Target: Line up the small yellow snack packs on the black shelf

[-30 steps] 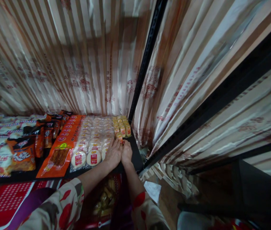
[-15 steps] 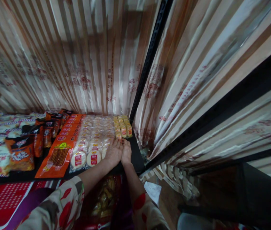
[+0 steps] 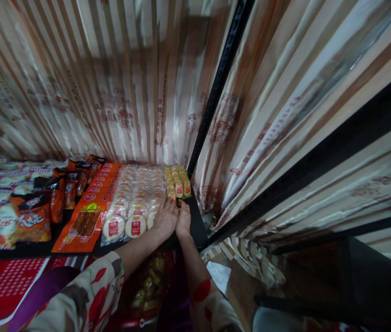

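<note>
At the right end of the black shelf, my left hand and my right hand are close together with fingers curled. Their fingertips meet at the front of several small yellow snack packets standing in rows. Between the fingertips shows a bit of a small wrapped packet, mostly hidden by the hands. My left hand covers part of the rightmost row of clear-wrapped round white crackers, which carry red labels.
Left of the crackers lie orange snack packs, orange-and-black bags and white bags. A black post rises behind the shelf's right end, before draped curtains. Below are a red basket and gold-wrapped items.
Both hands stay at the front of the yellow packets, with the fingers shifting slightly and a dark gap now showing between the fingertips. The view has tilted a little.
</note>
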